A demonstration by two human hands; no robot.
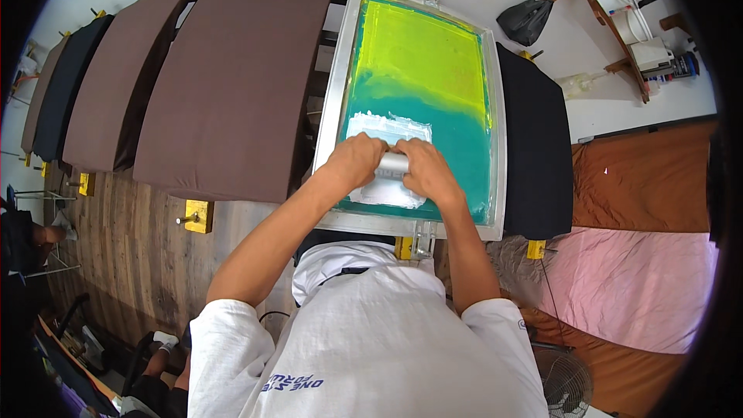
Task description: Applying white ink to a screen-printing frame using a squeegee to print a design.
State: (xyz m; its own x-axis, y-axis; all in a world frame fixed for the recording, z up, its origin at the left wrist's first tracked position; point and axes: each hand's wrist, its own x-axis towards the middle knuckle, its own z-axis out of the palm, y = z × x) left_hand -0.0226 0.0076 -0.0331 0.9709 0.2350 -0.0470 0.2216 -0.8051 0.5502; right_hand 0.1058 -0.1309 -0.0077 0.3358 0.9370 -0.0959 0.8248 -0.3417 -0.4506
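Both my hands are wrapped round the grey handle of a squeegee (393, 162), my left hand (356, 161) at one end and my right hand (428, 172) at the other. The squeegee is over the near part of a screen printing frame (337, 112) with a silver metal rim. White ink (389, 125) lies in a patch on the teal mesh (462, 156) around and beyond the squeegee. Bright yellow-green (422, 46) covers the far half of the mesh. My hands hide the squeegee's ends, and its blade edge does not show.
Brown fabric-covered boards (232, 85) stretch off to the left, and a black-covered board (534, 147) sits right of the frame. A yellow block (199, 215) juts over the wooden floor. Buckets (623, 0) stand on a wall shelf; a fan (563, 383) is at lower right. Other people's legs (164, 348) show at lower left.
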